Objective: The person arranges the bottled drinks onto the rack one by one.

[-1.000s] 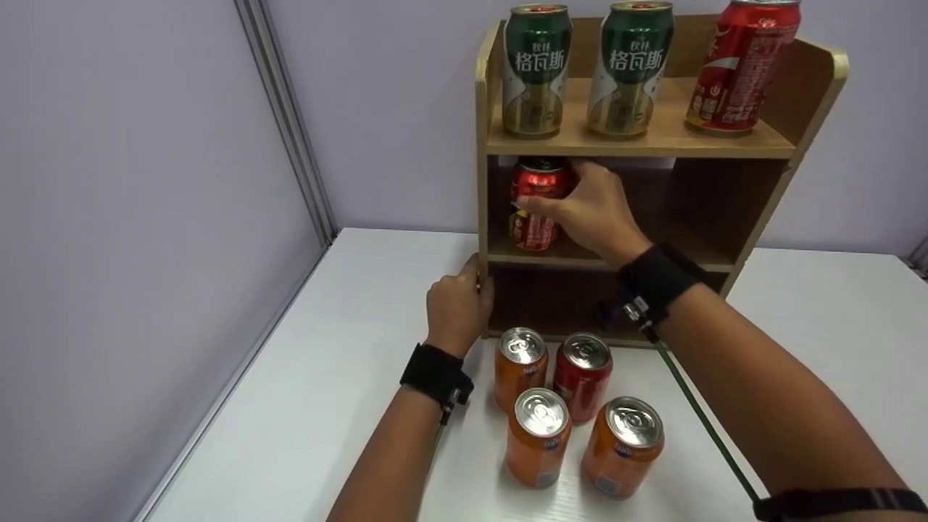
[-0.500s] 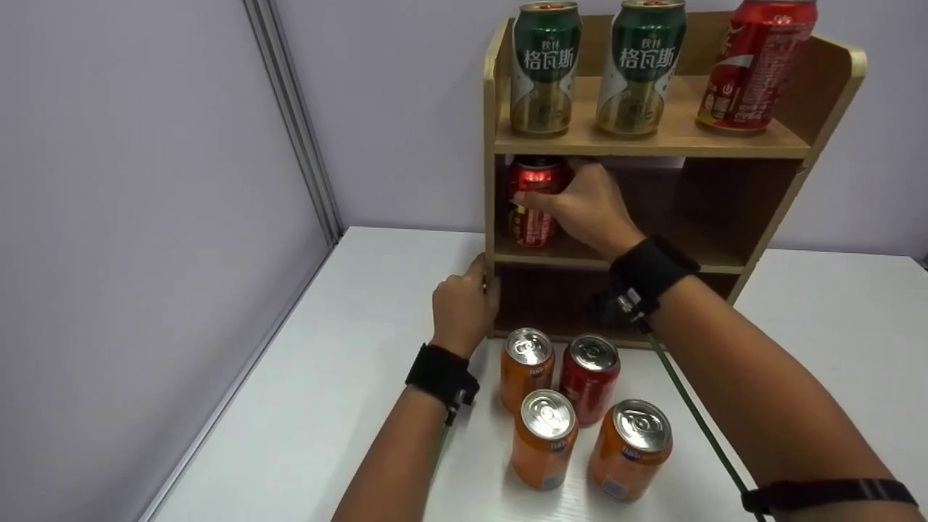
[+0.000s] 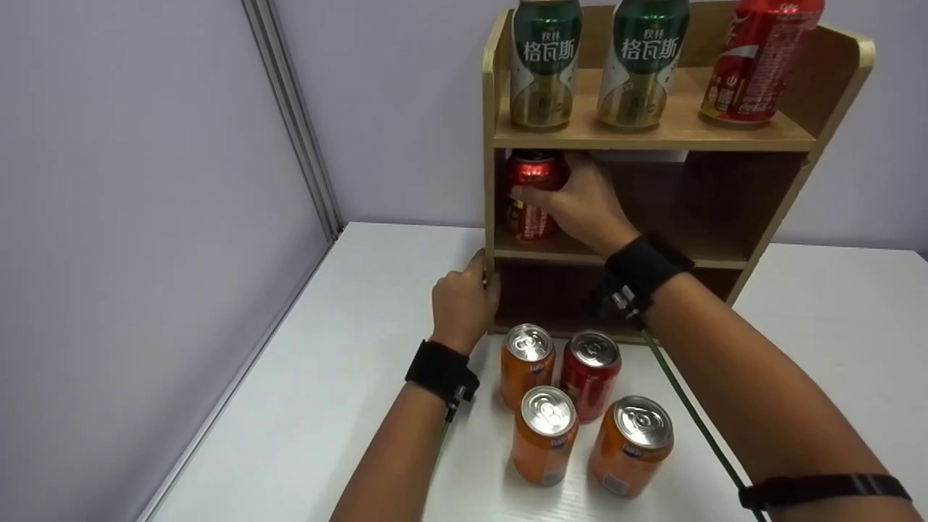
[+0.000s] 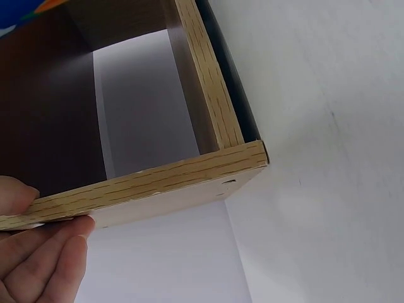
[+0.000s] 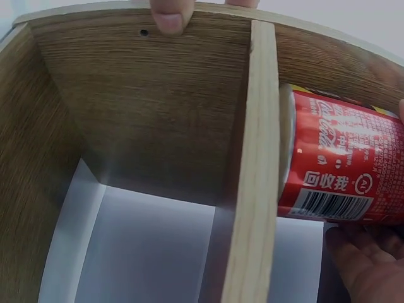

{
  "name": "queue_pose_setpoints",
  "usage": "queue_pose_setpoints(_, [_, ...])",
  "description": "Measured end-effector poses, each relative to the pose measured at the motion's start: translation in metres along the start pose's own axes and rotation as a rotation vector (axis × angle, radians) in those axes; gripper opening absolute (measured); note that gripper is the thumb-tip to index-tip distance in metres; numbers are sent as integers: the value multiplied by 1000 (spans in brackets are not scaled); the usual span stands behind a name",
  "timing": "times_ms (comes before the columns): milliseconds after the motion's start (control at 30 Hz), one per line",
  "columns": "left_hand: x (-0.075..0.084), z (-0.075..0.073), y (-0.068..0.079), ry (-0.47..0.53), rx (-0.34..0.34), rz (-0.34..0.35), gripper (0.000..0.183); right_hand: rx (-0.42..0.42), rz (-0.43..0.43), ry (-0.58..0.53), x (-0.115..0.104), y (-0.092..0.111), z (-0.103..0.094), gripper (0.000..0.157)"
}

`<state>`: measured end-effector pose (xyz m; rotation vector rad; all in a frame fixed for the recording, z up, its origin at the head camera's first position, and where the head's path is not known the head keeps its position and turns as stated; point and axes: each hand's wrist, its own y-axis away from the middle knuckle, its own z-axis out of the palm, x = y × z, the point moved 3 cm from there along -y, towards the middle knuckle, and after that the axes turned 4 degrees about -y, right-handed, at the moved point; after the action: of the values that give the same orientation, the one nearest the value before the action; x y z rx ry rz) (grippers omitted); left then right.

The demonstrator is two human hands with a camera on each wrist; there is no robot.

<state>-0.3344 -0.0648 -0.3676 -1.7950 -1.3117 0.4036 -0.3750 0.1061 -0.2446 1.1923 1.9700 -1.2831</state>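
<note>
My right hand [image 3: 589, 206] grips a red Coca-Cola can [image 3: 535, 226] at the left end of the wooden shelf's [image 3: 696, 145] middle level. The thumb lies across the can's front, with the other fingers behind it. In the right wrist view, the can [image 5: 341, 158] has its base against the shelf board [image 5: 255, 158] and its barcode showing. My left hand [image 3: 460, 304] holds the front edge of the shelf's left side panel [image 3: 489, 181] near the lowest level. In the left wrist view, the thumb [image 4: 14, 194] is inside the panel and the fingers [image 4: 47, 262] outside.
Two green-and-gold cans [image 3: 545, 69] [image 3: 644, 69] and a red Coca-Cola can [image 3: 757, 65] stand on the top level. Before the shelf, orange Fanta cans [image 3: 533, 464] and another red can [image 3: 591, 384] stand on the white table [image 3: 348, 348]. A partition wall [image 3: 181, 217] rises at left.
The red can in my right hand has shifted slightly left and deeper on the middle level. My left hand keeps its hold on the panel. The head view has shifted a little.
</note>
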Motion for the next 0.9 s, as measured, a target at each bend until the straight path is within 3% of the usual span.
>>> queue_pose_setpoints(233, [-1,3,-1,16,-10,-17,21,-62,59,55,4,5,-3,94])
queue_pose_setpoints(367, [-1,4,-1,14,-13,-15,20,-80,57,136,5,19,-14,104])
queue_pose_setpoints(733, [0,-1,-6,12,-25,-5,19,-69,-85,269,5,98,-64,90])
queue_pose_setpoints(900, [-1,0,-7,25,-28,1,17,-77,-144,299,-3,134,-76,84])
